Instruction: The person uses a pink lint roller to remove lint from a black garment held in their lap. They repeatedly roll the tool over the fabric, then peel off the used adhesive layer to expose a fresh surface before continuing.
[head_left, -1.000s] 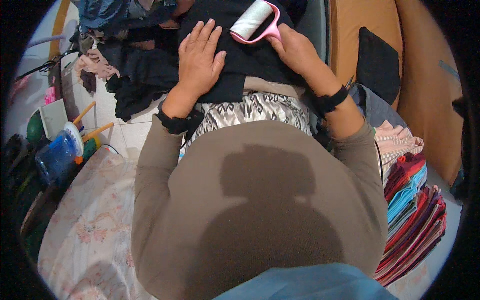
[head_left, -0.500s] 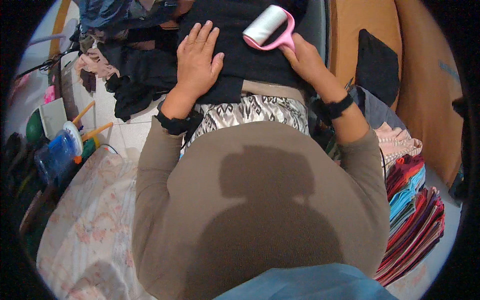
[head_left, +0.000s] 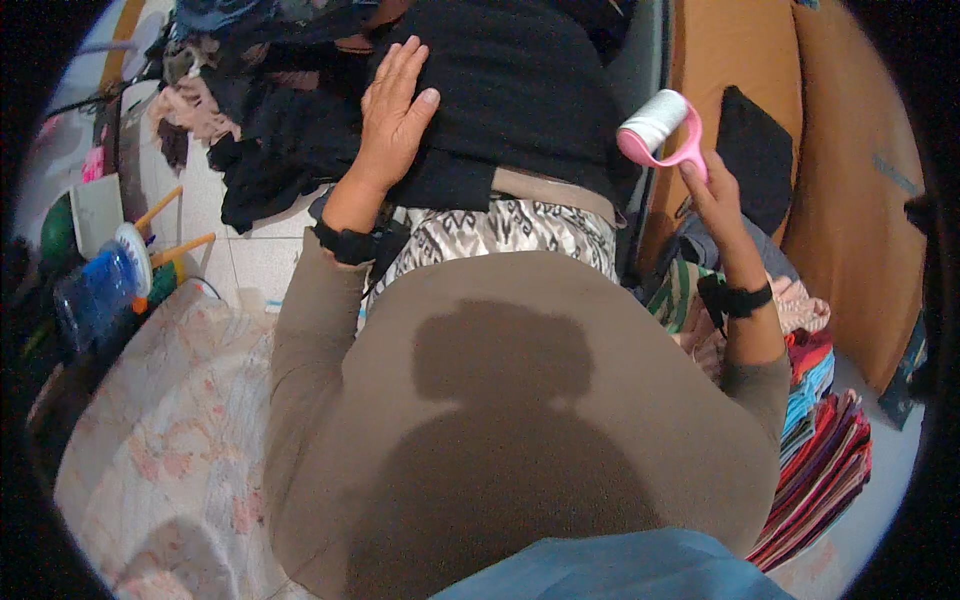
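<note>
My right hand [head_left: 718, 192] is closed round the handle of a pink lint roller [head_left: 660, 128] with a white sheet roll. It holds the roller up, off to the right of a black cloth or garment [head_left: 510, 90] spread before me. On the left part of that black cloth lies my left hand [head_left: 397, 115], flat, its fingers stretched out and holding nothing. A beige strip of fabric [head_left: 550, 192] shows at the cloth's near edge, above patterned black-and-white fabric [head_left: 500, 230] over my lap.
Dark clothes [head_left: 270, 170] lie heaped at the left on pale floor tiles. Folded colourful cloths [head_left: 820, 470] are stacked at the right, near brown cushioned furniture [head_left: 840, 200] with a black cloth piece [head_left: 757, 160] on it. A blue clear plastic container [head_left: 95, 295] stands at left.
My right hand has carried the lint roller rightward, off the black cloth, and slightly down. My left hand stays flat on the cloth, nearly in the same spot.
</note>
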